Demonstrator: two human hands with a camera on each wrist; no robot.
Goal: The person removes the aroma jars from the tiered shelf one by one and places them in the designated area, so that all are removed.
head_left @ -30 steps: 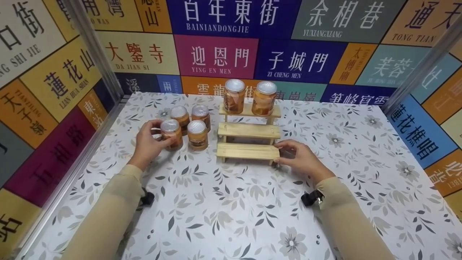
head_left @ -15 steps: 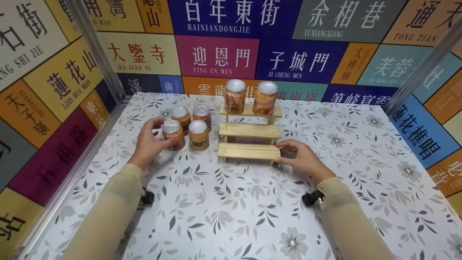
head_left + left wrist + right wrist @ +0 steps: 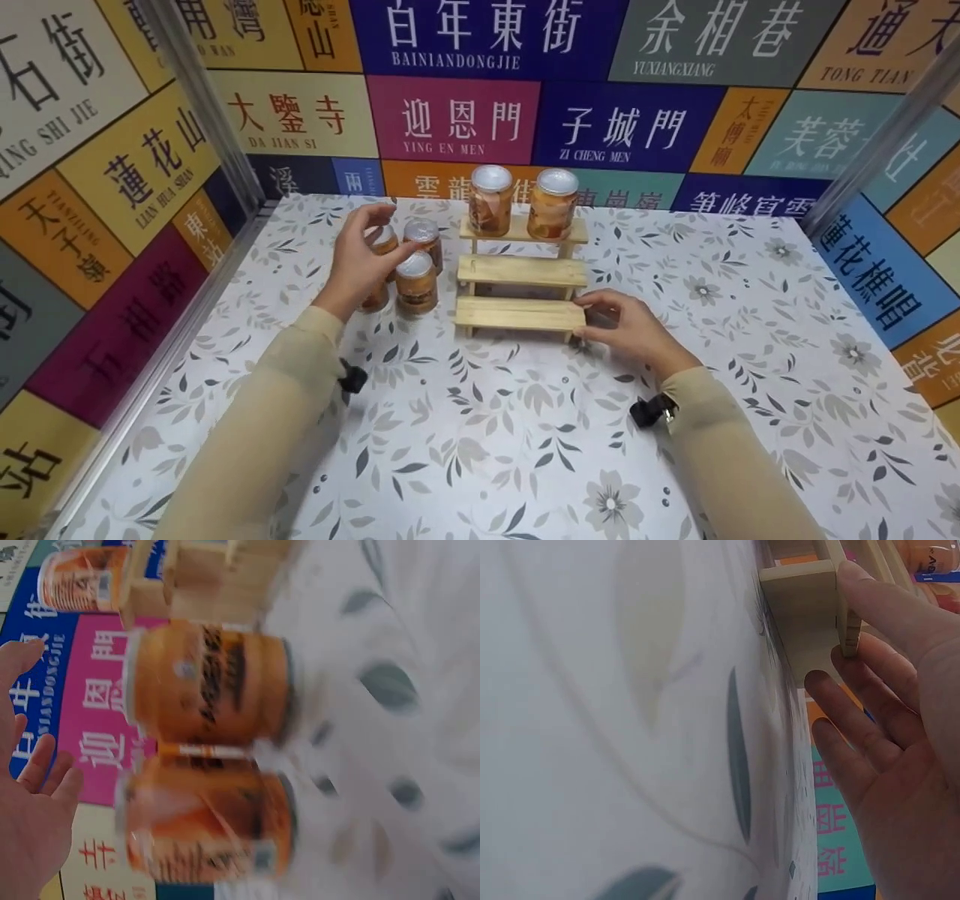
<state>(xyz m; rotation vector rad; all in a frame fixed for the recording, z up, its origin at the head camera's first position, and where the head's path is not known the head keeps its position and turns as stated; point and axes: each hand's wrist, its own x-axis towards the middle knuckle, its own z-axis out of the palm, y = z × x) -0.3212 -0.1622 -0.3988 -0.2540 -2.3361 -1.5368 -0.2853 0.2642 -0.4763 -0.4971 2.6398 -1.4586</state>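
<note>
Four small orange jars with silvery lids stand grouped on the table left of a three-step wooden rack (image 3: 520, 271). My left hand (image 3: 361, 253) hovers over the group with spread fingers and holds nothing; it hides most of the front-left jar (image 3: 373, 298). The front-right jar (image 3: 417, 283) and the back-right jar (image 3: 424, 238) show plainly. In the left wrist view the open palm (image 3: 30, 825) sits beside two jars (image 3: 210, 682). Two taller jars (image 3: 490, 199) (image 3: 553, 203) stand on the top step. My right hand (image 3: 631, 327) touches the right end of the lowest step (image 3: 802, 607), fingers (image 3: 870, 720) straight.
A floral tablecloth (image 3: 487, 435) covers the table. Walls with coloured sign panels (image 3: 450, 120) close in the back and both sides, with metal posts (image 3: 202, 112) at the corners. The rack's middle and lowest steps carry nothing.
My left hand let go of the front-left jar, rose and moved right and back over the jar group. The right hand stayed at the rack's lowest step.
</note>
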